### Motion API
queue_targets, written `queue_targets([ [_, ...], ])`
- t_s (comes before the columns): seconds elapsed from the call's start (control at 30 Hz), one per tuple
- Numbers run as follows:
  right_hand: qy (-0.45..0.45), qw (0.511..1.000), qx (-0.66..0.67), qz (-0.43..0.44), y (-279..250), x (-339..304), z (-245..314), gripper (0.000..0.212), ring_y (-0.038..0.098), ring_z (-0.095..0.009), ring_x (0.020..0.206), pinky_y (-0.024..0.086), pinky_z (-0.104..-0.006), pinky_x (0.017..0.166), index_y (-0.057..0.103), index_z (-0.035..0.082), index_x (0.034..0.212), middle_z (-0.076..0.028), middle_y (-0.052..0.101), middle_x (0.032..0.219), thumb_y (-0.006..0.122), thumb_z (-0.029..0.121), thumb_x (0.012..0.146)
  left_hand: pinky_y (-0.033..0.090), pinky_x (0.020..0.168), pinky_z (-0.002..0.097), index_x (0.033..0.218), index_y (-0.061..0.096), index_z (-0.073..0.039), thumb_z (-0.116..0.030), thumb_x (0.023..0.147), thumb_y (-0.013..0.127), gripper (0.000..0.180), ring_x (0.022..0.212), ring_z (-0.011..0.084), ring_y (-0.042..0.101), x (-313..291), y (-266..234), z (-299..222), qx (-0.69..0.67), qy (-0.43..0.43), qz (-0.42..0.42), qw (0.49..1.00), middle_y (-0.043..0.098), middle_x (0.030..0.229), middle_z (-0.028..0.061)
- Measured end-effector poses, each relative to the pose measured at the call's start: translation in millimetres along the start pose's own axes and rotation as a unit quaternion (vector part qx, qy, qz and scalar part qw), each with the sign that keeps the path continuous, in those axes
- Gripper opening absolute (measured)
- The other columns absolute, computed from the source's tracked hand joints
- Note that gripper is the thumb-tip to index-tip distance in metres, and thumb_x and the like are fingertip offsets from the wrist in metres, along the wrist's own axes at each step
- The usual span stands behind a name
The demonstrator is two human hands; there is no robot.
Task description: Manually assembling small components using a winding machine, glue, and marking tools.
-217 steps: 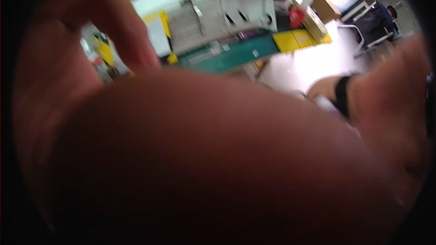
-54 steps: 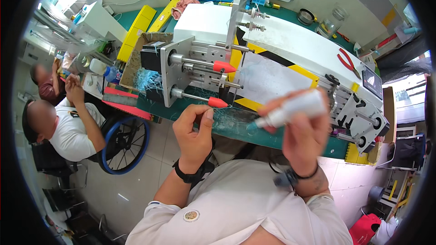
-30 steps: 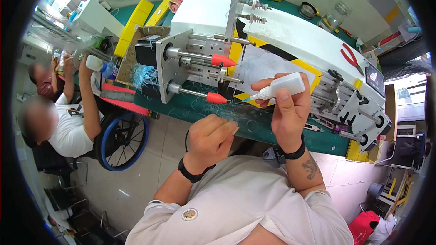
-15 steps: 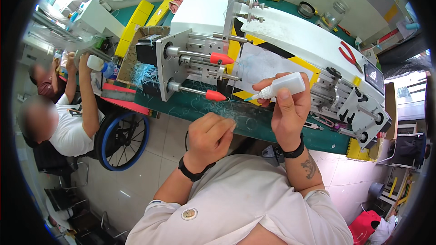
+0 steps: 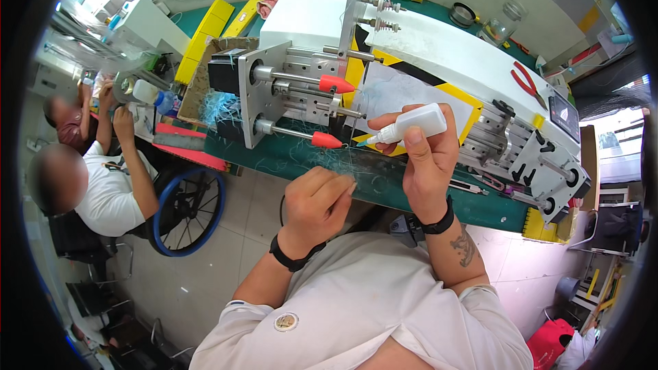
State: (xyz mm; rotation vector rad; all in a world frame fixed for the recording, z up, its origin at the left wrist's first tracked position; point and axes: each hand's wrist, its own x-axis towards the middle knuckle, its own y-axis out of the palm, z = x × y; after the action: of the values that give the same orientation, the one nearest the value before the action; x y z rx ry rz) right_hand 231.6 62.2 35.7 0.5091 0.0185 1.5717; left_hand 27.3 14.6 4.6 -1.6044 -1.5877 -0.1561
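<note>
- Cramped workshop, pale tiled floor (image 5: 209, 284), and a green-topped table (image 5: 486, 215) with a metal-and-white machine (image 5: 308, 24) taking up most of it.
- Right hand (image 5: 426, 179) is wrapped around a white squeeze bottle (image 5: 421, 122), held tilted over the table's near edge, nozzle pointing left and a bit down.
- That nozzle's tip sits just beside the point of the lower red cone (image 5: 325, 140); can't tell if they actually touch.
- Left hand (image 5: 314, 200) is below that cone, fingertips pinched narrow. Might be a thin strand in there, honestly can't tell.
- Upper red cone (image 5: 334, 83) sticks out on its own rod, same direction.
- Big tangle of light blue thread (image 5: 221, 108) at the machine's left end, plus red-handled pliers (image 5: 526, 84) lying on the white housing.
- Off to the left, someone in a white top (image 5: 113, 188) sits by a blue-rimmed wheel (image 5: 186, 211).
</note>
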Motion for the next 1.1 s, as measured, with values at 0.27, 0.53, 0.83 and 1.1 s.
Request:
queue_targets([
  [0.27,0.001,1.000,-0.007,0.000,0,-2,-3,0.034,0.075,-0.015,0.093,0.063,-0.0296,0.085,0.052,0.007,0.130,-0.023,0.084,0.120,0.070,0.034,0.119,0.052,0.062,0.0368,0.101,0.079,-0.001,0.009,0.086,0.082,0.018,0.069,0.0271,0.066,-2,0,2,-0.008,-0.001,0.003,1.000,0.074,0.086,0.0112],
  [0.53,-0.010,1.000,0.006,-0.014,-9,-5,6,0.032,0.076,-0.016,0.094,0.063,-0.0303,0.085,0.054,0.007,0.131,-0.022,0.084,0.120,0.069,0.031,0.119,0.054,0.064,0.0395,0.102,0.078,-0.002,0.007,0.086,0.083,0.018,0.071,0.0306,0.068,-2,4,1,-0.008,-0.013,0.009,1.000,0.074,0.086,0.0119],
  [0.83,-0.133,0.973,-0.111,-0.153,-118,-49,118,0.043,0.075,-0.021,0.083,0.061,-0.0321,0.072,0.059,0.001,0.133,-0.022,0.080,0.101,0.071,0.037,0.114,0.050,0.067,0.0428,0.093,0.074,-0.003,-0.011,0.101,0.073,0.012,0.072,0.0359,0.066,-16,6,3,-0.017,-0.007,0.157,0.987,0.070,0.083,0.0145],
  [1.1,-0.159,0.747,-0.479,-0.434,-385,-120,240,0.018,0.075,-0.010,0.090,0.060,-0.0273,0.081,0.066,0.004,0.128,-0.008,0.084,0.103,0.068,0.018,0.117,0.051,0.069,0.0448,0.092,0.074,-0.004,-0.015,0.100,0.072,0.014,0.075,0.0372,0.067,-2,28,-13,-0.098,-0.021,0.272,0.957,0.070,0.084,0.0151],
])
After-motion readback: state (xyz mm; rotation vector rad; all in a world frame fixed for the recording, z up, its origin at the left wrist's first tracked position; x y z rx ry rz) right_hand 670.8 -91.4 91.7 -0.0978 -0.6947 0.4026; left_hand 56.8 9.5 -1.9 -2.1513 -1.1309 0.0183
